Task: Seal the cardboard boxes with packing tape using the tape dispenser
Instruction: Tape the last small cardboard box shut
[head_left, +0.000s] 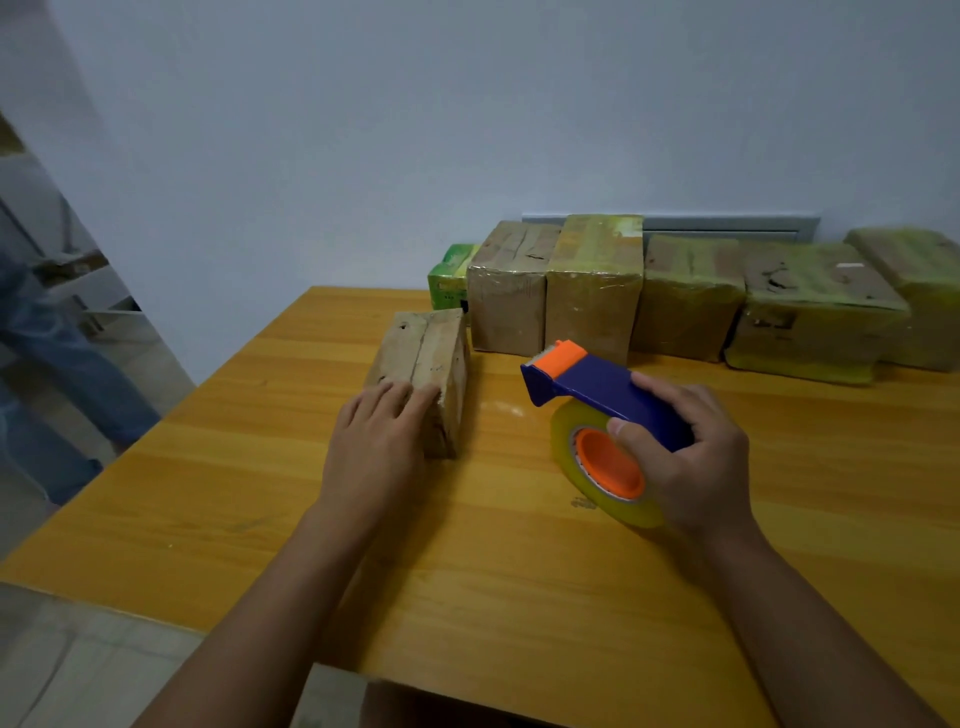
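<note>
Not much of the person in shot, just two arms coming in from the bottom edge. Both forearms are bare all the way down, no sleeves or cuffs showing anywhere. The left hand (376, 441) has no glove, no ring, no watch or band at the wrist that shows. Same deal with the right hand (691, 452): bare, nothing worn on the fingers or wrist. Nails look short and plain on the fingers that show. Nothing of a shirt or torso gets into frame.
</note>
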